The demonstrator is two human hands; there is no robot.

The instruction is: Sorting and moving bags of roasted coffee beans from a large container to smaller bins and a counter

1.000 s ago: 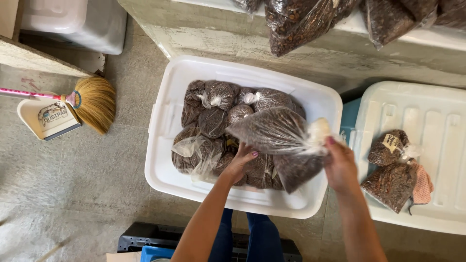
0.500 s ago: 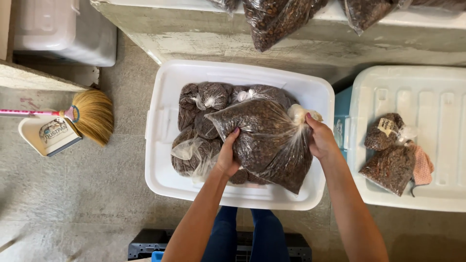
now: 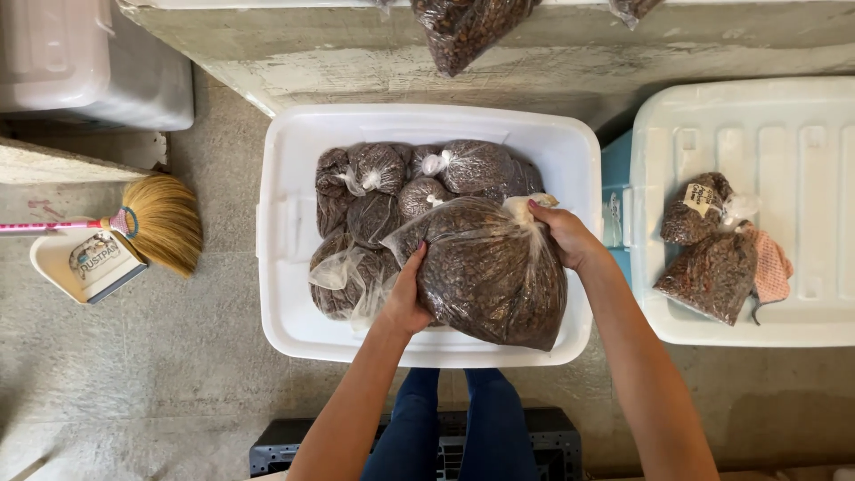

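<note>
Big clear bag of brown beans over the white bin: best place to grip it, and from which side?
Grip the knotted neck at the big bag's upper right corner, from the right, where the right hand holds it; the plastic gathers narrow there. The slack, bulging body needs support from the left flank, as the left hand gives.

top edge: hanging bag (image 3: 468,31) cut off | big bag (image 3: 494,272) hides bin (image 3: 427,125) contents beneath | right edge: lidded bin (image 3: 757,125) cut off | bottom edge: black crate (image 3: 285,450) partly hidden
</note>
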